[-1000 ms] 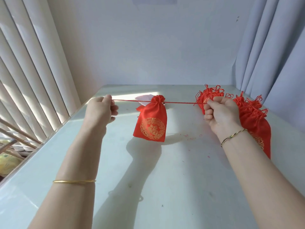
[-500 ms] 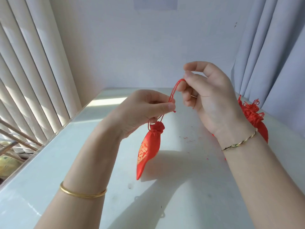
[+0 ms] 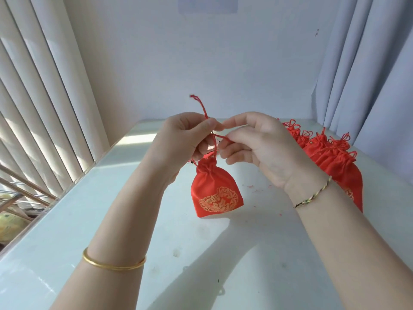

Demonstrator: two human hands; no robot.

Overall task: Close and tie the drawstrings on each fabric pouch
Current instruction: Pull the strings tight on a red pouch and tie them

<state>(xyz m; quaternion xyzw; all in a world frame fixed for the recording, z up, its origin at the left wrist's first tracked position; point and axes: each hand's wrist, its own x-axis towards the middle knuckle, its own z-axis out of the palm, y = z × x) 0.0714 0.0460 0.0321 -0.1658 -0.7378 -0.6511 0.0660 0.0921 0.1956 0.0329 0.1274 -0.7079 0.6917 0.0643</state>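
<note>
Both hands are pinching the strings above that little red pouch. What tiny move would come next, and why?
Probably loop one cord end around the other and pull them apart into a knot. The pouch is already gathered shut, the left hand pinches one upright end, the right hand pinches the other, and no knot shows.

This is a plain indoor room, most likely in a home, with a small handwork corner set up by a window. Long cream vertical blinds [image 3: 44, 97] hang down the left side, with sunlight coming between the slats. Metal rails [image 3: 24, 184] show through the gap at their near end. Pale grey-blue curtains [image 3: 368, 74] fall in folds on the right. The far wall [image 3: 201, 63] is bare and painted white, with one pale rectangle [image 3: 207, 4] at its top edge. A glossy white counter [image 3: 67, 253] fills the space between, and a heap of red pouches [image 3: 330, 159] lies on its far right.
</note>
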